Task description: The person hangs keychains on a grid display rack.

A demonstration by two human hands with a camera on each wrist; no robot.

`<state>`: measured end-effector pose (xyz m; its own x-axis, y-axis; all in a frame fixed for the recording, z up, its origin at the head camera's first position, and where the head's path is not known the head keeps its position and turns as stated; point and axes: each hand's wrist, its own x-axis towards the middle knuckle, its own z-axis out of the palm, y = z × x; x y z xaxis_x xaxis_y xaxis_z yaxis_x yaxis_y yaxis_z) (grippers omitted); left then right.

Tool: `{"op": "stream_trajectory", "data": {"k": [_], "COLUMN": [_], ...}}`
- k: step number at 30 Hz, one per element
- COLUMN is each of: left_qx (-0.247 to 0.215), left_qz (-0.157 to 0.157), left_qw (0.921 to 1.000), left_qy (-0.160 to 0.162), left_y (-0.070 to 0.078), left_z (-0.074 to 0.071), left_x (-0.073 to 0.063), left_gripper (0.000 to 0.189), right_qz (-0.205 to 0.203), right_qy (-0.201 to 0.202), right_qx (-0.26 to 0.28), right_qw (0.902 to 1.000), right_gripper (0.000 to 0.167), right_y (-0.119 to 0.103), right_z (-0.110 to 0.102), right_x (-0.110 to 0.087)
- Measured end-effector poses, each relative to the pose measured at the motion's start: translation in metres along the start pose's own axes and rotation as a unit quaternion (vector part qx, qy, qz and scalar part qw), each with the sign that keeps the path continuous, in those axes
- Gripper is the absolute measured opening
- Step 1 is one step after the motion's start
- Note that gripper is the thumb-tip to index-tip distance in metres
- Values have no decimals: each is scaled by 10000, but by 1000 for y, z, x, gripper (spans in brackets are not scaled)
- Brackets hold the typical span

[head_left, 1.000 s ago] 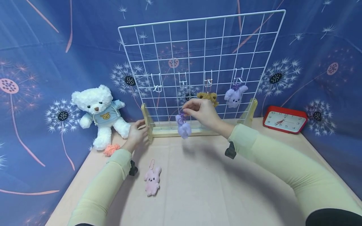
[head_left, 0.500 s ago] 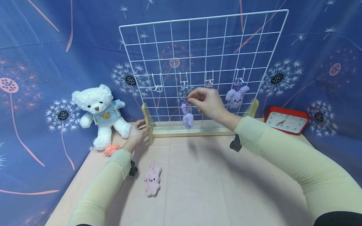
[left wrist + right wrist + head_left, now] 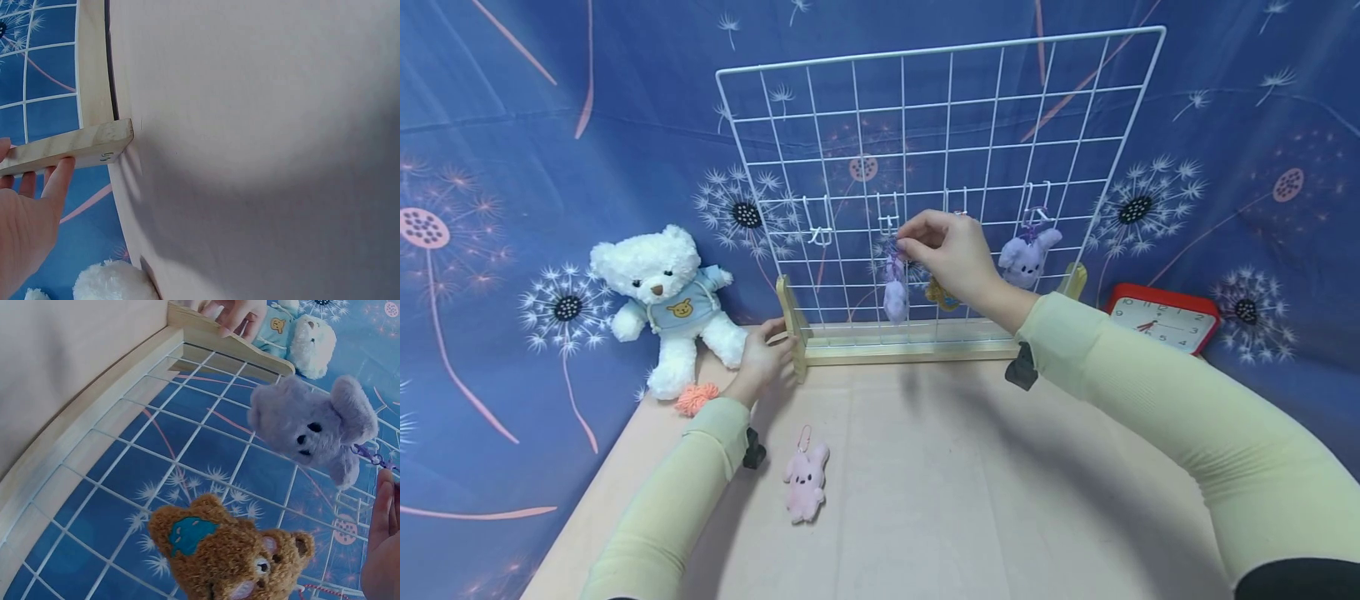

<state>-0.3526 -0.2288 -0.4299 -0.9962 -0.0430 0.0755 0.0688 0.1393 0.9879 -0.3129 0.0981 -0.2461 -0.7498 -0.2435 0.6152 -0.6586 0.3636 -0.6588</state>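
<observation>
My right hand (image 3: 951,254) pinches the purple chain of a lilac plush keychain (image 3: 895,302), which hangs in front of the white wire grid (image 3: 925,104). Its fingertips are right at a small white hook (image 3: 888,223), second from the left. In the right wrist view the long-eared lilac plush (image 3: 306,422) dangles from the chain beside a brown bear keychain (image 3: 231,550), which hangs on its own hook, partly behind my hand in the head view. My left hand (image 3: 765,360) grips the grid's wooden end support (image 3: 75,147), fingers along one side and thumb on the other.
Another lilac plush keychain (image 3: 1028,257) hangs on the rightmost hook. A leftmost hook (image 3: 820,233) holds nothing. A pink bunny keychain (image 3: 806,483) lies on the table. A white teddy bear (image 3: 662,308) and orange yarn (image 3: 696,398) are at left; a red clock (image 3: 1163,318) stands at right.
My right hand has raised the lilac keychain from low in front of the grid up to the second hook. My left hand stays on the wooden support.
</observation>
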Motion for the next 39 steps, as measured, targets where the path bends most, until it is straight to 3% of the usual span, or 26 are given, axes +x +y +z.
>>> {"op": "stream_trajectory", "data": {"k": [14,28,39], "left_qx": [-146,-214,-225], "left_qz": [47,91,-25], "left_qw": [9999,9997,9997], "left_qy": [-19,-60,-62], "left_y": [2,2,2], "left_z": [2,2,1], "left_x": [0,0,-2], "left_gripper": [51,52,53], "right_qz": [7,346,476], "right_qy": [585,744,867], "right_qx": [-239,-663,-612], "right_qw": [9980,9944,9932], "right_gripper": [9,6,5], "right_y": [-4,-2,0], "right_z": [6,9,20], "right_x": [11,17,20]}}
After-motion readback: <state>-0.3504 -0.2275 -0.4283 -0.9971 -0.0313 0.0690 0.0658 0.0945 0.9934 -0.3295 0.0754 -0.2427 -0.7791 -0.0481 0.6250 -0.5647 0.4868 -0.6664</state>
